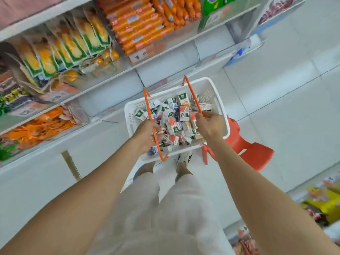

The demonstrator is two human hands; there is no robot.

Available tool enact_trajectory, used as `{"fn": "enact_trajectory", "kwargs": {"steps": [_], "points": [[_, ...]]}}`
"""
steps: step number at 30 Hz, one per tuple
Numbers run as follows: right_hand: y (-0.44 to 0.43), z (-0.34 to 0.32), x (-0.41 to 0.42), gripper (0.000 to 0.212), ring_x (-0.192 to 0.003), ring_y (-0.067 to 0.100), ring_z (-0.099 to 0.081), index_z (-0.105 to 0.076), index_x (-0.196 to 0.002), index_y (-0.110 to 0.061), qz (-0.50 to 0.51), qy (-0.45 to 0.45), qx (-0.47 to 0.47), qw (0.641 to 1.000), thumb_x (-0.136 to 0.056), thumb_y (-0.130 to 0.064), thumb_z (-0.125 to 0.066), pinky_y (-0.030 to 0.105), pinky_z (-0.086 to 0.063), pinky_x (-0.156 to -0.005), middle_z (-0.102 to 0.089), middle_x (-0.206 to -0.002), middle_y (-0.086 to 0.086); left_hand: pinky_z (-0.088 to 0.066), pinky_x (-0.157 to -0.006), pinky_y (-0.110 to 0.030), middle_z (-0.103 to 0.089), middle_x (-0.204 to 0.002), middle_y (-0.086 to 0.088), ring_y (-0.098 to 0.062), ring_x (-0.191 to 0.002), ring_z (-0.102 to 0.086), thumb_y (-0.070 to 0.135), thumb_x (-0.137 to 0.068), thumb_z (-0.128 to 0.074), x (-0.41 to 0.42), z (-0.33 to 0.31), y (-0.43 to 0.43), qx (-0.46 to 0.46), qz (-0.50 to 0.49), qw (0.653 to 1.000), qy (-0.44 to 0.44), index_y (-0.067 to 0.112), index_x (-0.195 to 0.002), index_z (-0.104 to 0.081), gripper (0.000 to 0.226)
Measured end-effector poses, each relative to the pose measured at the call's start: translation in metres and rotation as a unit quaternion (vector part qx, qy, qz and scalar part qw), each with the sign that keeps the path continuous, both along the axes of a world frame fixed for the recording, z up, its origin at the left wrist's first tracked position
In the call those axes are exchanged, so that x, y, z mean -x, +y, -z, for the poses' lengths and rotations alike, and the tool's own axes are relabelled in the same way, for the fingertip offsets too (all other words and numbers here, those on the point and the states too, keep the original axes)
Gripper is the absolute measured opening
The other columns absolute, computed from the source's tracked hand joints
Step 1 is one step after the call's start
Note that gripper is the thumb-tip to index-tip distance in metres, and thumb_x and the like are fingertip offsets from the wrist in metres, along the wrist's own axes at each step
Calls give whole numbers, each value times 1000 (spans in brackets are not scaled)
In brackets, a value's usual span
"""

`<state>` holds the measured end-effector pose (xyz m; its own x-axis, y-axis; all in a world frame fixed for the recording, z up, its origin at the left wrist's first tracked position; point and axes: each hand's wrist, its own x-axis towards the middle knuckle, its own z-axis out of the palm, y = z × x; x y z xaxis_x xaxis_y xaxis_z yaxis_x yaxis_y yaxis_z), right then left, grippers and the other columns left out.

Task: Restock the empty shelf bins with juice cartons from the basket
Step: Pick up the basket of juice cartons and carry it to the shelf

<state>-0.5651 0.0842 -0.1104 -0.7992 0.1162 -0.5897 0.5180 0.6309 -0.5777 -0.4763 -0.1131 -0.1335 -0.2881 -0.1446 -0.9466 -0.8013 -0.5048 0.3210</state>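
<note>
A white plastic basket [219, 100] with two orange wire handles holds a heap of small juice cartons [174, 118] in white, green and red. My left hand [146, 134] is closed around the left orange handle [149, 107]. My right hand [209, 124] grips the right orange handle [192, 94]. The basket hangs in the aisle in front of my legs, over a red plastic stool [246, 148]. Clear empty shelf bins [108, 100] line the shelf just left of and behind the basket.
Upper shelves on the left carry bagged corn [70, 45], orange sausage sticks [139, 24] and orange snack packs [36, 126]. White tiled floor [276, 100] spreads to the right. Another stocked rack [320, 205] sits at the lower right edge.
</note>
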Motion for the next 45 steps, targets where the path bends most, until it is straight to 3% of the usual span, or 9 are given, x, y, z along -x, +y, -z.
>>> {"fn": "enact_trajectory", "kwargs": {"steps": [4, 12, 20, 26, 31, 35, 39, 42, 45], "points": [[8, 49, 31, 20, -67, 18, -73, -75, -110, -26, -59, -40, 9, 997, -95, -36, -67, 32, -62, -63, -69, -69, -9, -53, -91, -43, -59, -120, -10, -28, -99, -63, 3, -94, -57, 13, 43, 21, 13, -49, 999, -10, 25, -120, -56, 34], [2, 148, 72, 19, -80, 23, -78, -76, -102, -24, -140, -96, 20, 985, -89, -35, -67, 36, -63, -71, -78, -85, 0, -44, -110, -56, -44, -157, -24, -40, -144, -46, -12, -86, -48, 41, 138, 29, 49, -56, 997, -38, 25, -126, -50, 55], [4, 253, 89, 35, -84, 26, -65, -62, -124, -17, -262, -138, -35, 955, -89, -25, -59, 34, -51, -71, -69, -100, 5, -45, -107, -55, -49, -108, -4, -24, -94, -47, -11, -88, -47, 45, 239, 39, 49, -60, 995, -65, 28, -112, -52, 46], [15, 311, 99, 41, -94, 33, -69, -54, -127, -22, -289, -150, -82, 942, -86, -25, -53, 47, -59, -77, -68, -104, 6, -44, -109, -52, -47, -119, -3, -27, -114, -50, -11, -91, -45, 57, 297, 48, 70, -73, 993, -59, 25, -142, -48, 63], [34, 348, 94, 34, -89, 26, -67, -50, -127, -22, -243, -144, -107, 953, -93, -23, -55, 35, -48, -66, -65, -115, 4, -48, -84, -43, -58, -122, -12, -34, -114, -62, -5, -92, -41, 38, 332, 64, 80, -45, 994, -68, 36, -118, -51, 50], [41, 360, 94, 38, -106, 31, -64, -46, -133, -17, -233, -136, -154, 950, -96, -21, -56, 47, -56, -88, -62, -126, 8, -46, -68, -35, -56, -133, -16, -30, -98, -63, 0, -97, -42, 20, 341, 65, 119, -10, 990, -77, 27, -134, -42, 45], [31, 345, 89, 65, -130, 43, -46, -31, -145, -8, -307, -55, -284, 907, -90, -18, -64, 55, -39, -110, -45, -139, 20, -53, -69, -39, -35, -155, -19, -29, -109, -55, -6, -94, -54, 10, 325, 43, 198, 92, 965, -146, 11, -161, -10, 82], [18, 317, 74, 74, -134, 42, -42, -29, -152, -10, -380, -31, -277, 882, -84, -9, -60, 54, -38, -112, -40, -146, 21, -49, -103, -53, -35, -147, -19, -44, -131, -48, -1, -88, -63, 6, 302, 33, 276, 194, 930, -145, 11, -158, -22, 82], [1, 269, 53, 67, -135, 38, -45, -40, -149, -16, -450, -28, -213, 867, -85, -10, -59, 54, -43, -111, -45, -147, 16, -47, -95, -36, -45, -144, -18, -38, -126, -55, 9, -95, -58, 13, 255, 23, 284, 275, 918, -43, 10, -148, -47, 53]]}}
